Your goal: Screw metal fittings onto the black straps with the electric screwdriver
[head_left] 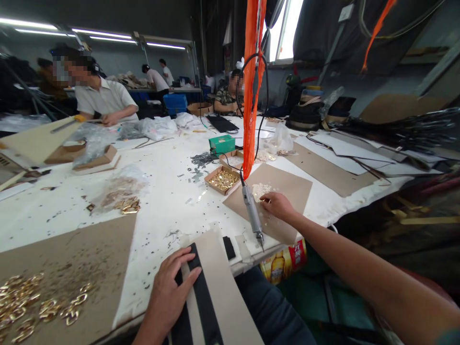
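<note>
My left hand (171, 285) lies flat with fingers stretched out on a black strap (203, 297) that runs along a beige strip of board (223, 282) at the table's near edge. My right hand (276, 205) reaches out to a brown cardboard sheet (287, 187), fingers pinched at a small pile of pale little parts (260, 189); what they hold is too small to make out. A grey electric screwdriver (252, 213) hangs on a cord between the two hands, tip down.
A small cardboard box of gold parts (223, 180) and a green box (222, 143) stand beyond the screwdriver. Gold buckles (43, 306) lie on brown board at the near left. Orange netting (252, 72) hangs overhead. Other people work at the far side.
</note>
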Demonstrator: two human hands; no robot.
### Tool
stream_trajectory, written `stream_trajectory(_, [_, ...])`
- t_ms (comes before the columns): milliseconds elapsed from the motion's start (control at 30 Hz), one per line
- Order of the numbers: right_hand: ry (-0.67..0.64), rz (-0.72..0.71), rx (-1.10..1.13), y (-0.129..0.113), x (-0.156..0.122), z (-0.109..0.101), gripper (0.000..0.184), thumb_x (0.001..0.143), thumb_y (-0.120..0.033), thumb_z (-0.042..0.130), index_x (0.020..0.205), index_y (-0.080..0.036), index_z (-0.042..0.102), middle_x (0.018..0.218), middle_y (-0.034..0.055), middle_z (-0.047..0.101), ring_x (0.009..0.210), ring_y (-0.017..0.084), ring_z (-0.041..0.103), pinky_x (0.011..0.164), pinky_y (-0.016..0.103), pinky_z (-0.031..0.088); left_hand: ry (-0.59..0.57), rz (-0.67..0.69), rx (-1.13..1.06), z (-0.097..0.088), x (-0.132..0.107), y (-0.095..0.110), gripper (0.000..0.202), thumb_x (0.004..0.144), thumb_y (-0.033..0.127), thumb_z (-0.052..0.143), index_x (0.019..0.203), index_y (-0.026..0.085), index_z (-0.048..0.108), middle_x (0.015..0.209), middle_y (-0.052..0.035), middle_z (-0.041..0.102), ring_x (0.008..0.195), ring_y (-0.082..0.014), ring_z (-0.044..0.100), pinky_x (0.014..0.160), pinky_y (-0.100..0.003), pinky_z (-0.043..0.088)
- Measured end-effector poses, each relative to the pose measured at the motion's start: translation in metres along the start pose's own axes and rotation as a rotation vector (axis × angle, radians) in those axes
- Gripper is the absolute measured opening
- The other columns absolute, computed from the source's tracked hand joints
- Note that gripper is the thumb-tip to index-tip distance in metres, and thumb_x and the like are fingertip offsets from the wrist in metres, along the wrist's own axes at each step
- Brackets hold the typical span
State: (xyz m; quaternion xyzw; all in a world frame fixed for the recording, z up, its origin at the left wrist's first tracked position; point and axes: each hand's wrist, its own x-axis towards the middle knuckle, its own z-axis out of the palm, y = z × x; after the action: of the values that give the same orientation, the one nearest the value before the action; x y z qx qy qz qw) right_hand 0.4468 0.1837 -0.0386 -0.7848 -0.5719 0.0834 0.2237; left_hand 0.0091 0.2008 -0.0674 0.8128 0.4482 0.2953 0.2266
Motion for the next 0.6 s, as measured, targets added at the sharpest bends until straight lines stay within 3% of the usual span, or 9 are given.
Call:
stream_trajectory(233, [-0.103,0.015,-0.038,-0.001,0.005,0.003,0.021,0.089,-0.026,0.062,0.100,-0.022,0.079,0.108,0.0031,0.074,0.102,0.020,0.065,0.086,0.027,0.043,0.015,0.024,0.020,0.001,-0.003,0.000,0.031,0.088,0.051,0.067,0.109,0.029,0.074,0.131,-0.0010,0.067,0.123,-0.0255,0.063,0.110,-0.057,0.051])
stream_trajectory(467, [-0.329,0.131,0.051,-0.001,0.012,-0.009,0.021,0.084,-0.025,0.064,0.098,-0.018,0.079,0.071,-0.0004,0.070,0.061,0.012,0.062,0.062,0.021,0.043,0.005,0.000,-0.025,0.001,-0.004,0.003,0.029,0.088,0.048,0.067,0.108,0.029,0.074,0.131,-0.0015,0.067,0.124,-0.0265,0.061,0.110,-0.059,0.048])
stream_trajectory(600, [-0.319,0.090,-0.058,-0.008,0.015,-0.008,0.020,0.082,-0.025,0.064,0.092,-0.020,0.080,0.075,0.0018,0.072,0.066,0.014,0.063,0.061,0.024,0.039,-0.007,-0.029,-0.071,-0.001,-0.007,0.007,0.026,0.087,0.042,0.068,0.108,0.028,0.074,0.133,-0.0031,0.066,0.125,-0.0261,0.060,0.112,-0.057,0.046])
